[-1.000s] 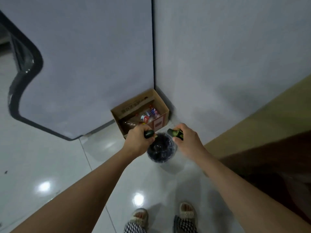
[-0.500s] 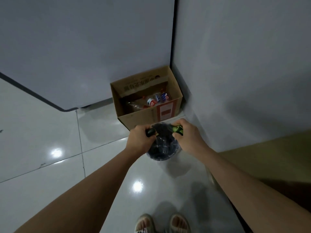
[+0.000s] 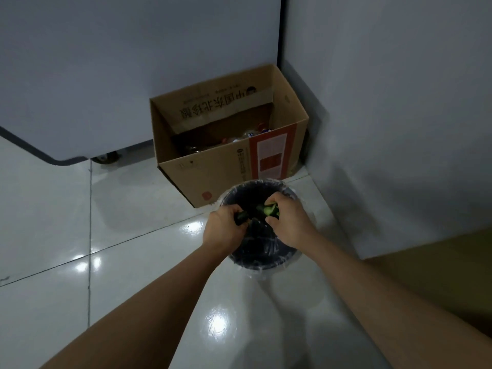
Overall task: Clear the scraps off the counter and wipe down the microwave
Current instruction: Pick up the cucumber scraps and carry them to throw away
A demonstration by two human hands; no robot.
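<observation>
Beside corner cardboard box [image 3: 229,145], hands grip scraps [image 3: 269,210] over bin [image 3: 288,194].

Head view, steeply down over bin [image 3: 277,265]

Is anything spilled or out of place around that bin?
Nothing stands out. Both hands, left and right, hold green scraps above the lined bin; no scraps show on the floor. The cardboard box sits upright behind it.
</observation>
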